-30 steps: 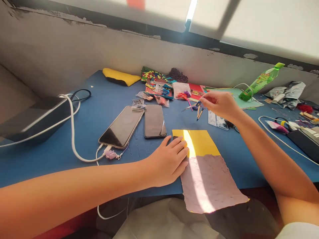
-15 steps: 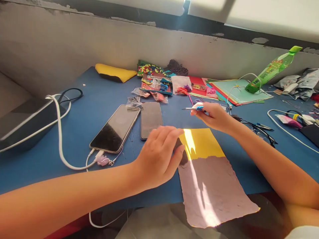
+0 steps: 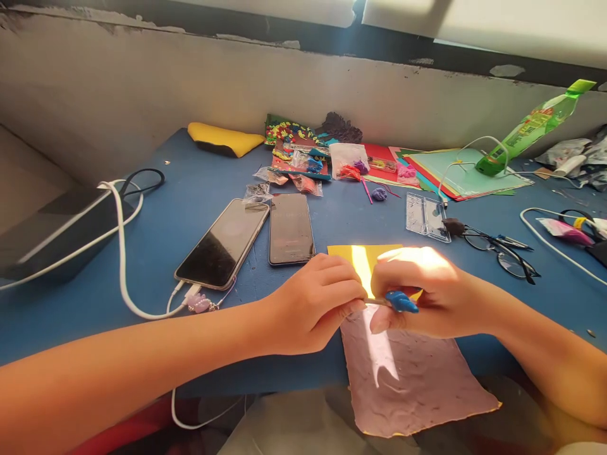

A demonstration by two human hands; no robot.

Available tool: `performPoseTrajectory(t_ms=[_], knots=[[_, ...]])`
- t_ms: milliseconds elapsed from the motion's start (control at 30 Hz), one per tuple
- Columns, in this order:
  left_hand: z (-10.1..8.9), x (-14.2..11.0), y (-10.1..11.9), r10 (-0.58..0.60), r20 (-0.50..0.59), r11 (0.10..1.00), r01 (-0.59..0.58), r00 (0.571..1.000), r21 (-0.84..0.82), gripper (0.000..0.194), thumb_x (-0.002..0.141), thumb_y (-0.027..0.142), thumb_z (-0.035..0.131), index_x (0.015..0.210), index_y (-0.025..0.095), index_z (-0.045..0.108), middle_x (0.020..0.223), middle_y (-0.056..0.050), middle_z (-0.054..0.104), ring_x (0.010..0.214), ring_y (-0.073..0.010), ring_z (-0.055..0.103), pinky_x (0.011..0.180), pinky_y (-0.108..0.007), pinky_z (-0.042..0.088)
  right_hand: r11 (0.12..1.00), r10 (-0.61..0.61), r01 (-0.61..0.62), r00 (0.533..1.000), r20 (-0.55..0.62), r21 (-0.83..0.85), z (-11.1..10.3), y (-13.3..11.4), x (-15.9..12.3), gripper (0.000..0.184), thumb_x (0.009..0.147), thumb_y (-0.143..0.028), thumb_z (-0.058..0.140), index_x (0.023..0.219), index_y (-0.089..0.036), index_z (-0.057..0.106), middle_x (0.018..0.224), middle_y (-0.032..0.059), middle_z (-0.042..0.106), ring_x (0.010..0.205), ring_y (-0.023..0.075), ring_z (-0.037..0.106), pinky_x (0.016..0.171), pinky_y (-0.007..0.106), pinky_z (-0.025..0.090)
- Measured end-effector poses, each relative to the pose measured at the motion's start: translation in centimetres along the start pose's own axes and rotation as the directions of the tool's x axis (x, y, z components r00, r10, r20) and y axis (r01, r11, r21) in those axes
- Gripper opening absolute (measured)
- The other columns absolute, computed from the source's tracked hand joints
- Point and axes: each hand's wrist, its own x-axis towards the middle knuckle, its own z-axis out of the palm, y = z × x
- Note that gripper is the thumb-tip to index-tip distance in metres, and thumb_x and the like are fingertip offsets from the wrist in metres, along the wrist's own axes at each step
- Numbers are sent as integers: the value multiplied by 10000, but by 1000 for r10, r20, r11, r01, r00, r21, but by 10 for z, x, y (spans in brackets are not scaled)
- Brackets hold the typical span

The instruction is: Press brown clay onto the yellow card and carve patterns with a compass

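My right hand (image 3: 422, 291) is closed around a drawing compass (image 3: 401, 301) with a blue hinge, held low over a yellow sheet (image 3: 348, 253). My left hand (image 3: 313, 306) pinches the compass's metal tip, so both hands meet at the tool. A pale pink, rough-edged paper (image 3: 408, 379) lies on the yellow sheet and hangs over the near edge of the blue table (image 3: 190, 189). Most of the yellow sheet is hidden by my hands.
Two phones (image 3: 222, 243) (image 3: 290, 227) lie left of the sheets, one on a white cable (image 3: 124, 265). A clear plastic case (image 3: 425, 217) and glasses (image 3: 497, 249) lie to the right. Craft bits, coloured papers (image 3: 455, 174) and a green bottle (image 3: 533, 129) line the wall.
My right hand carried the compass from the far middle of the table down to the yellow sheet. My left hand lifted off the sheet and took hold of the compass's tip.
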Motion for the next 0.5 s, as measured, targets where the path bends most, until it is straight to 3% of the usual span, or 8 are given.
performPoseTrajectory(t_ms=[133,267,333,400,500], knots=[[0,0,2,-66,-41,996,68,997,63,243,947,134,376,784,171,552,761,-48,648,760,-156,562,740,-303,421,981,35,-50,996,-81,-186,-4,5,-3,377,901,-528,529,704,-217,448,504,-66,407,453,80,299,441,217,260],[2,0,3,-149,-75,969,161,986,190,271,941,151,373,729,179,540,703,-22,640,668,-141,532,663,-304,366,895,59,-131,982,-179,-427,-6,17,-5,441,817,-647,565,702,-230,476,459,-71,325,426,94,226,446,263,216],[2,0,4,-171,-104,966,187,980,180,274,937,157,362,720,185,527,690,-19,632,661,-140,533,662,-298,373,861,55,-156,975,-217,-484,-8,19,-2,460,784,-695,561,769,-235,541,472,-47,362,447,120,310,486,284,278],[2,0,5,-249,-169,958,268,954,105,281,944,172,352,708,195,503,664,-8,606,648,-135,527,660,-282,397,833,109,-250,949,-297,-494,-9,18,1,467,794,-694,545,890,-240,599,570,18,489,574,183,483,567,323,360],[1,-1,7,-421,-281,905,420,863,-66,308,966,239,353,685,205,477,639,7,557,628,-127,512,641,-263,421,776,205,-412,881,-427,-477,-11,6,1,441,811,-667,541,929,-256,649,743,101,598,798,286,588,587,364,391]])
